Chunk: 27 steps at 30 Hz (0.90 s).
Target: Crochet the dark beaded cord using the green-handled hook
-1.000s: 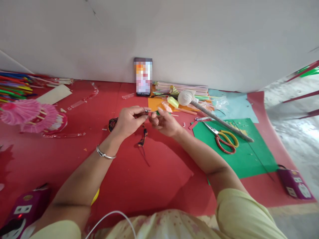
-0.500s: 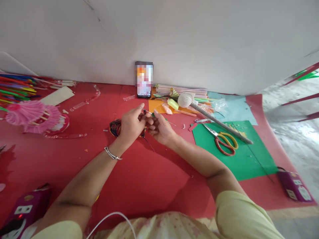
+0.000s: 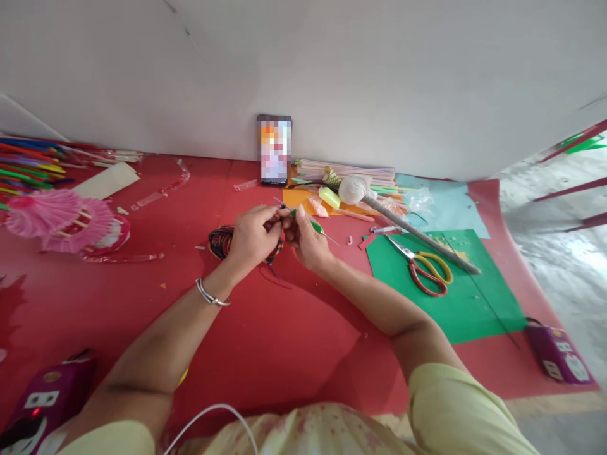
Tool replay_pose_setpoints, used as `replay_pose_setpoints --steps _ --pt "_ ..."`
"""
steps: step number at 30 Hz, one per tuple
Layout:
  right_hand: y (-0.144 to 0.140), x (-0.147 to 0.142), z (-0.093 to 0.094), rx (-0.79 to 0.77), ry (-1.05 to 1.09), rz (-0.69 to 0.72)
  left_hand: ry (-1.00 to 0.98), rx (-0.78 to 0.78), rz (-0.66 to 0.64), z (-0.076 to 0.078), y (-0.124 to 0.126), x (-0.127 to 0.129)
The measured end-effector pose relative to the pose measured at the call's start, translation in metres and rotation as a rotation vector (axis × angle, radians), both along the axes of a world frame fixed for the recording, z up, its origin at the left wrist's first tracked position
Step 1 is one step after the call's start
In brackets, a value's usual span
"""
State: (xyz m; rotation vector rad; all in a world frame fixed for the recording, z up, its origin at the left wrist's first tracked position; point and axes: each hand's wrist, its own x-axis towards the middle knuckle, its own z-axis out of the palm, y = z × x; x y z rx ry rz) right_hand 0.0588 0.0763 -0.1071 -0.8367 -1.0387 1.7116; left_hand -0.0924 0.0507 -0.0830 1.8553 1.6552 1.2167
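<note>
Both hands have drawn nearer and lower since a second ago: then they were raised with a multicoloured cord dangling free below them, now they sit just above the red mat (image 3: 265, 341) and the cord no longer hangs loose. Left hand (image 3: 253, 238) is closed, fingertips pinching the end of a thin wire (image 3: 279, 203) and the cord (image 3: 275, 254) together; the rest of the cord bundle (image 3: 219, 241) lies on the mat, just left of that hand. Right hand (image 3: 306, 237) is curled tight around a green-handled tool (image 3: 313, 224), whose thin metal tip pokes out to the right. Fingertips of the two hands touch, closer than half a second ago; judged from that, the fine work at the wire's end goes on. Unchanged around them: phone (image 3: 274, 148) propped at the far wall, scissors (image 3: 425, 266) on the green paper (image 3: 474, 303) to the right, pink fans (image 3: 57, 218) at far left.
</note>
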Motion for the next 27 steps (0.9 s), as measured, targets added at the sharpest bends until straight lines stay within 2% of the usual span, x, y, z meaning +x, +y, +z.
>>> replay_pose_setpoints --steps 5,11,14,17,20,24,27 --pt "0.015 0.013 0.000 0.159 -0.058 0.176 -0.236 -0.092 -0.151 0.007 0.004 -0.010" --pt "0.041 0.040 0.014 0.464 -0.260 0.322 -0.192 -0.179 -0.154 0.021 0.002 -0.020" --pt "0.050 0.052 0.019 0.642 -0.316 0.385 -0.301 -0.351 -0.210 0.023 0.002 -0.021" --pt "0.055 0.061 0.027 0.754 -0.349 0.462 -0.407 -0.495 -0.270 0.022 0.002 -0.021" --pt "0.057 0.066 0.039 0.750 -0.365 0.483 -0.444 -0.548 -0.295 0.022 0.003 -0.022" --pt "0.055 0.072 0.056 0.567 -0.424 0.487 -0.434 -0.564 -0.322 0.025 0.003 -0.022" --pt "0.054 0.075 0.065 0.585 -0.454 0.530 -0.415 -0.598 -0.360 0.028 0.002 -0.023"
